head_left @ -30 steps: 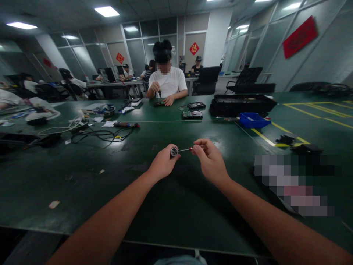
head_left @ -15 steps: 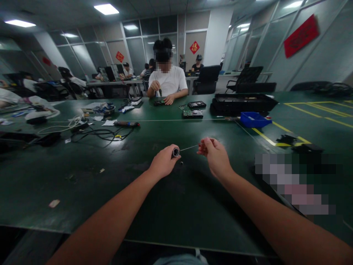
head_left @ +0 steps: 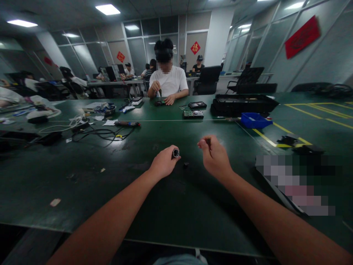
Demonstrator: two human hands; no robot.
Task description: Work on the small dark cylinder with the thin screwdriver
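Observation:
My left hand (head_left: 163, 162) is closed around a dark tube (head_left: 175, 153) with a shiny metal rim, its round end facing me. Its body is mostly hidden by my fingers. To the right, my right hand (head_left: 216, 156) is held above the table with the fingers curled in and thumb pressed against them. What it holds, if anything, is hidden. A small dark piece (head_left: 186, 164) lies on the green table (head_left: 165, 221) between the two hands, apart from both.
Across the table a person (head_left: 167, 81) works on a small device with a tool. Hard drives (head_left: 193, 114), a black tray (head_left: 242, 105) and a blue bin (head_left: 256, 120) stand ahead. Dark cables (head_left: 102, 136) and an electric screwdriver (head_left: 127, 124) lie at left.
The thin rod that stretched from the tube to my right hand is out of sight. My right fingers have curled inward; the small dark piece appears slightly farther right.

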